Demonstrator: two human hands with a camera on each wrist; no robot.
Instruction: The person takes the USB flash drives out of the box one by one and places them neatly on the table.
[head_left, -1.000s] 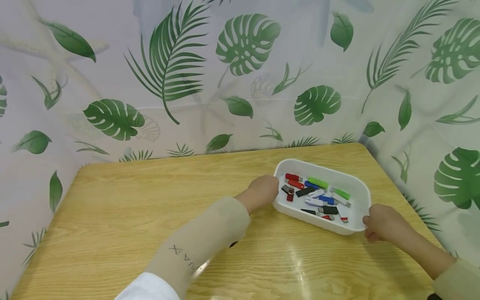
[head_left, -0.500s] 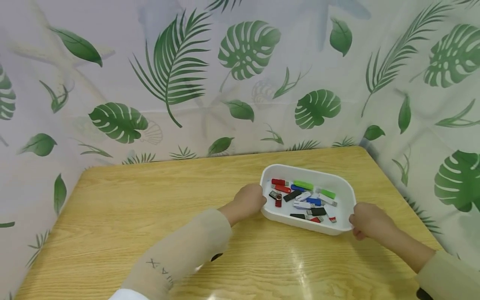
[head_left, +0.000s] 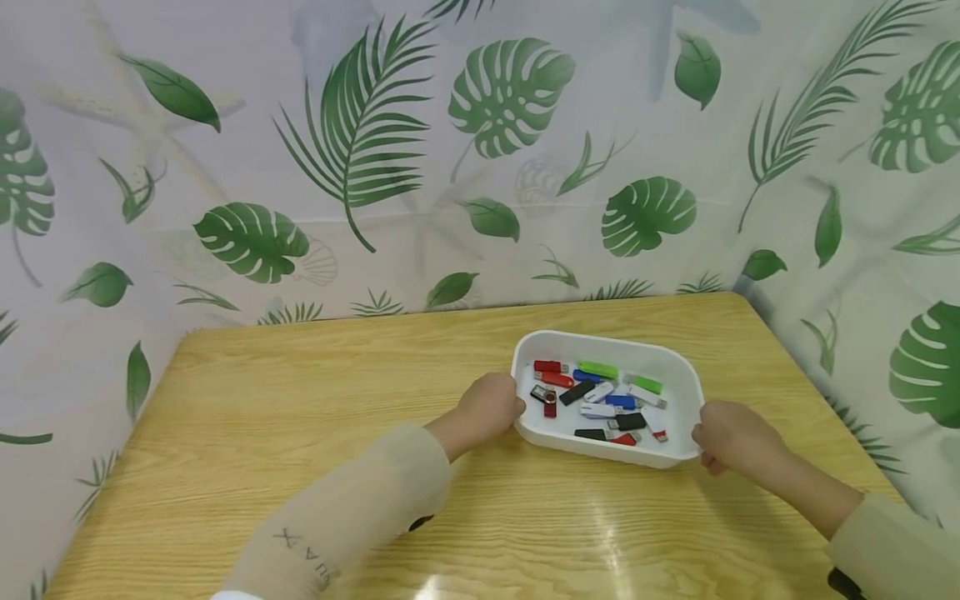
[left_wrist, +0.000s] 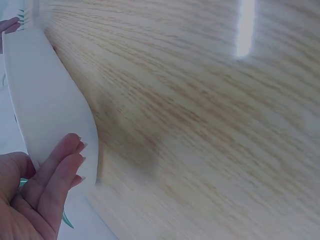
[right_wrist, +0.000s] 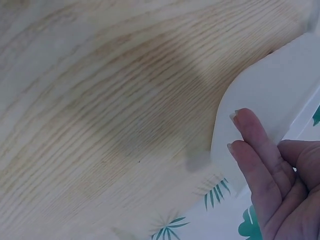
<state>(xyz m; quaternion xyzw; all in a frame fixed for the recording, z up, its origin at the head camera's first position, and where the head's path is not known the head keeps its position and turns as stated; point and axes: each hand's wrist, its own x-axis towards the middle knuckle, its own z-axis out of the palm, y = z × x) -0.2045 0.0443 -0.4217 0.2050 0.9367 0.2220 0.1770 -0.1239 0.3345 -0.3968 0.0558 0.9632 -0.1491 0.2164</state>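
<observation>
A white oval-cornered plastic tub [head_left: 592, 449] stands on the right part of the table, filled with several USB flash drives [head_left: 626, 422] in red, green, blue, black and white. My left hand [head_left: 488, 407] grips the tub's left end; in the left wrist view, fingers [left_wrist: 62, 172] lie along the outer wall with the thumb at the rim. At the opposite end my right hand [head_left: 738, 437] pinches the rim, its fingers [right_wrist: 257, 165] against the outside wall and the thumb over the edge in the right wrist view.
The wood-grain table [head_left: 315, 375] extends to the left and in front of the tub. A leaf-printed cloth [head_left: 405, 150] hangs behind the table and along its sides. Light glares off the tabletop near the front.
Both hands have moved the tub of flash drives to the left, mostly in the first half second. The grip at each end stays the same, and the head view has shifted slightly.
</observation>
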